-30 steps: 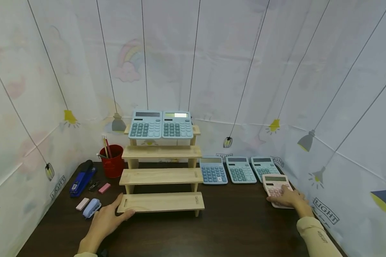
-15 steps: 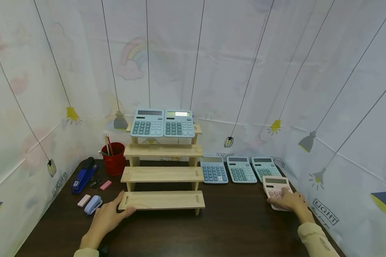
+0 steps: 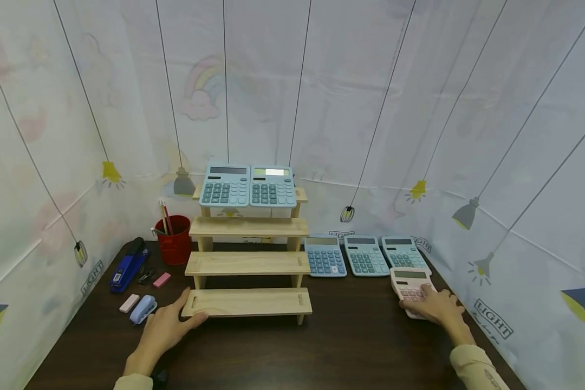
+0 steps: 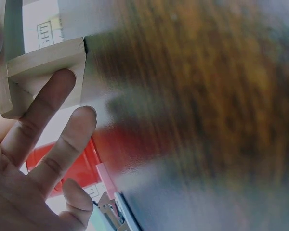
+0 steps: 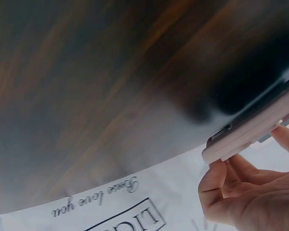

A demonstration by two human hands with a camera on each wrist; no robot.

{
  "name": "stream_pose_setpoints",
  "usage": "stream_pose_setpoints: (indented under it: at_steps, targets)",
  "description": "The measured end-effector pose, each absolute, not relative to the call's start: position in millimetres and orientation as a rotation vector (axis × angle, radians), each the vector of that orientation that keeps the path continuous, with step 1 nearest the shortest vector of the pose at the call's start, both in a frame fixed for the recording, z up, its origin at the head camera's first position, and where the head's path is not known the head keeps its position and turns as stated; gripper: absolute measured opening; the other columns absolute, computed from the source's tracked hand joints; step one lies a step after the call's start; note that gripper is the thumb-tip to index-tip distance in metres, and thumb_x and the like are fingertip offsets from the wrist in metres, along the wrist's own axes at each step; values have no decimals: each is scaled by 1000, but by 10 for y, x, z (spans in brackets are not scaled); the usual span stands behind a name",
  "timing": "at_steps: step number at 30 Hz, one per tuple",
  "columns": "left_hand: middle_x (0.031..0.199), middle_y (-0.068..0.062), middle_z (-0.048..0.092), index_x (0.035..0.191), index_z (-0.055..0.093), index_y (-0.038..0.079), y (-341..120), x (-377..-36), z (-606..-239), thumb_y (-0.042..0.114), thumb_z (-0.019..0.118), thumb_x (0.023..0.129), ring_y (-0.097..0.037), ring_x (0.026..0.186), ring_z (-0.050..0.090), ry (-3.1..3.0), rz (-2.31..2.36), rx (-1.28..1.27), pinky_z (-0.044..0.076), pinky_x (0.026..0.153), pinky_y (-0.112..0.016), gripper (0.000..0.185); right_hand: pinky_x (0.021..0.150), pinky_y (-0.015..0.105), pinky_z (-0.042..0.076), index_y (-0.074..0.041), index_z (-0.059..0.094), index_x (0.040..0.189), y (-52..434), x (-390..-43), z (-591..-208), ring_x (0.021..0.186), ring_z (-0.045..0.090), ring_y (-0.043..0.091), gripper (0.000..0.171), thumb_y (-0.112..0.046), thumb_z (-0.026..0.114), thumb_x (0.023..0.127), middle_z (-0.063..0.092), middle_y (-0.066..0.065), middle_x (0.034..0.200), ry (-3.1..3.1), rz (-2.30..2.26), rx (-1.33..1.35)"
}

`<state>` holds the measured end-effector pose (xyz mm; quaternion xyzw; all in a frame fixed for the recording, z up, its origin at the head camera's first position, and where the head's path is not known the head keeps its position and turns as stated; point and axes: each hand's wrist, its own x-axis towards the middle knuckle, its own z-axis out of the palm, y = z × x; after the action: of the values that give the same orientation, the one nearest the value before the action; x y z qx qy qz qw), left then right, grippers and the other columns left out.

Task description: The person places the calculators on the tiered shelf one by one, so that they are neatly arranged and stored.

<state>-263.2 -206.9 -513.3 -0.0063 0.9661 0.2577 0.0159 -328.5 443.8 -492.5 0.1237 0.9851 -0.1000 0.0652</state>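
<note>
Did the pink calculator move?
Yes. The pink calculator slid left, gripped by the right hand; its top edge now sits under the right-most blue calculator rather than beyond it.

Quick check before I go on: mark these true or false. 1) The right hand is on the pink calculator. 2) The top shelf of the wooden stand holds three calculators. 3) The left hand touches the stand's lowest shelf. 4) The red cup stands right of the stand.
1) True: the right hand grips the pink calculator.
2) False: the top shelf of the wooden stand holds two blue calculators.
3) True: the left hand rests against the lowest shelf.
4) False: the red cup stands left of the stand.
</note>
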Motion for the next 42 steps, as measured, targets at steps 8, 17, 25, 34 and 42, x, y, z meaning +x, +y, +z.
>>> stream_pose_setpoints:
  at_steps: [8,17,25,34,42]
  targets:
    - [146,-32,50,158,30,6,-2130,-2623,-5126,83,53,82,-52,122,58,3002,790,-34,43,92,-68,111,84,76,36,0,35,150,4088,-3240,-4836,113,41,67,110,-78,62,77,41,50,123,3061,-344,278]
    - [145,-32,51,158,30,6,-2125,-2624,-5128,82,54,82,-52,121,59,2999,798,-21,44,92,-67,110,80,71,38,-5,39,151,3710,-3207,-4681,111,45,61,105,-75,64,77,44,46,126,3137,-360,121]
    - [145,-32,50,158,29,6,-2104,-2639,-5120,81,54,83,-52,121,59,3003,801,-20,45,92,-66,109,82,67,39,-6,45,149,3350,-3187,-4477,113,48,53,101,-72,67,76,49,40,128,3185,-403,26]
    - [148,-32,48,158,28,6,-2084,-2653,-5104,81,54,83,-53,125,56,2982,803,-40,43,94,-67,109,75,54,39,-9,47,149,3022,-3244,-4296,111,50,45,98,-72,66,77,51,35,128,3237,-421,-91]
    - [145,-32,51,158,30,6,-2065,-2646,-5135,81,54,83,-52,122,58,2996,787,-31,44,92,-66,109,70,50,40,-10,48,149,2702,-3284,-4092,108,53,45,94,-69,66,78,54,34,129,3266,-480,-201]
